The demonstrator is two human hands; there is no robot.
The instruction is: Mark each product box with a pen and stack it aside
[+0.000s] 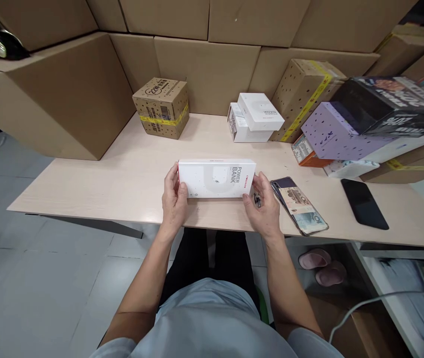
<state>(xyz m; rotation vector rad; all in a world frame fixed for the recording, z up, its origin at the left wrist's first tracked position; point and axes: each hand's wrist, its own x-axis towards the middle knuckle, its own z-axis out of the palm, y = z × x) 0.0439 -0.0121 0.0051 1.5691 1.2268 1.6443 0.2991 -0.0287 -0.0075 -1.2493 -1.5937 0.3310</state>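
A white power bank box (216, 178) lies flat on the light wooden table (122, 184), close to the near edge. My left hand (174, 200) grips its left end, thumb on top. My right hand (266, 206) holds its right end, fingers curled around the side. Both hands are closed on the box.
Two stacked white boxes (254, 118) and a small taped cardboard box (162, 106) stand at the back. A phone with a patterned case (301, 207) and a black phone (364, 204) lie to the right. Purple, black and cardboard boxes (368, 119) pile up at the right. Large cartons line the wall.
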